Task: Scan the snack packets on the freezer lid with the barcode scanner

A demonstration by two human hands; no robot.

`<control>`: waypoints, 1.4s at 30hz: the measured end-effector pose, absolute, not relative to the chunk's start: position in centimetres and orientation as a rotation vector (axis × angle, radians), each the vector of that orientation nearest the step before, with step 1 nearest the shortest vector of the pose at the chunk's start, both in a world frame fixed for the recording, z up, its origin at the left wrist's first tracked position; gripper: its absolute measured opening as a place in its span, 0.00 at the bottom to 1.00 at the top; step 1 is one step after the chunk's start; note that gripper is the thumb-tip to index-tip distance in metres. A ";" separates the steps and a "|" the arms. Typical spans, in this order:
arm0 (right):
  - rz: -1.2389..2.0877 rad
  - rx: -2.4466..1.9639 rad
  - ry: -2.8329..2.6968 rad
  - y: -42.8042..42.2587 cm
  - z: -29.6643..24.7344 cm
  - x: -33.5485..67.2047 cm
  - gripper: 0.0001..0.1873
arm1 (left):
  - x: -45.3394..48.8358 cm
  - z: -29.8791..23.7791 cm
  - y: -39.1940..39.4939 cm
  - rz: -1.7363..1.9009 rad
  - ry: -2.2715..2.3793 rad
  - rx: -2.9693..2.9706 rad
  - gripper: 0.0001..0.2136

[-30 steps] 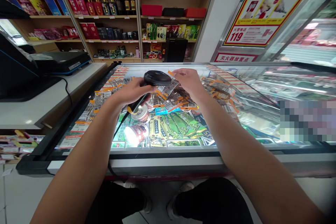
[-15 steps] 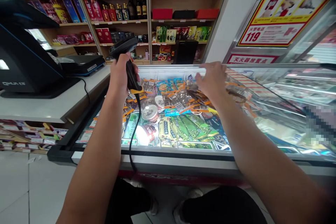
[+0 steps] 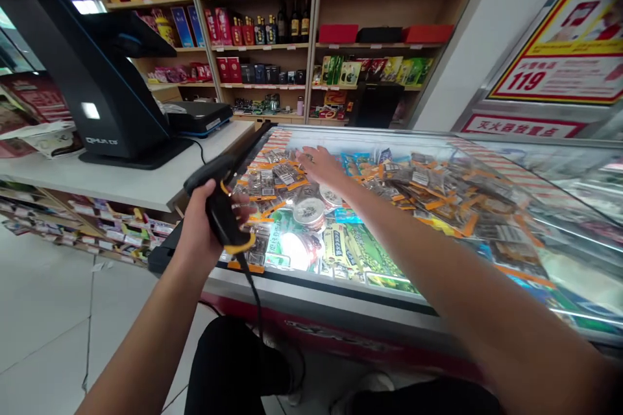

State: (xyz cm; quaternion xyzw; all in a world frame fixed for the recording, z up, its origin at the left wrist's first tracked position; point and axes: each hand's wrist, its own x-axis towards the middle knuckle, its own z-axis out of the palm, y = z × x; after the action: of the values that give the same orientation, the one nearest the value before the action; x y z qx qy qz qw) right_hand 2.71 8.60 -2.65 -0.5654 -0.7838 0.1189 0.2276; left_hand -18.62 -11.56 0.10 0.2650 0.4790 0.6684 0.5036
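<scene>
Two hands work over a glass freezer lid (image 3: pixel 341 288): the left hand (image 3: pixel 202 224) grips a black scanner (image 3: pixel 219 198) at its near-left edge, and the right hand (image 3: pixel 321 167) lies flat and open on packets (image 3: pixel 428 185) piled on the glass. At 9 o'clock a white counter (image 3: pixel 121 185) carrying a register (image 3: pixel 92 71) abuts the lid; stocked shelves (image 3: pixel 292 45) stand at 12, bare floor tiles (image 3: pixel 48 311) at 7.

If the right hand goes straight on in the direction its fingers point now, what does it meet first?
Probably the small orange-edged packets lying on the freezer lid, just beyond the right hand. Its height above them is unclear; it may already touch them.
</scene>
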 end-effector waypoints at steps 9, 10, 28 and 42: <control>0.491 -1.476 -2.396 15.1 -2.4 -5.6 0.50 | -18.5 -4.6 -15.7 1.424 1.253 0.740 0.21; 0.487 -1.415 -2.472 15.3 -2.4 -6.4 0.48 | -18.7 -4.6 -15.5 1.424 1.244 0.730 0.21; 0.328 -0.927 -2.604 8.4 -4.3 -3.1 0.28 | -18.2 -4.8 -14.7 1.544 1.113 0.719 0.17; 0.438 -0.895 -2.315 0.2 -2.0 5.4 0.30 | -16.9 -4.9 -16.3 1.422 1.355 1.047 0.17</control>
State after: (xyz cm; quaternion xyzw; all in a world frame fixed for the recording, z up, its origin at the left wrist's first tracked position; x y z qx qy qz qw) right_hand 5.38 0.25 -2.02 -0.3382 -0.8746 0.1655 0.3055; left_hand -16.90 -16.33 -4.88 0.4221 0.5460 0.5730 0.4421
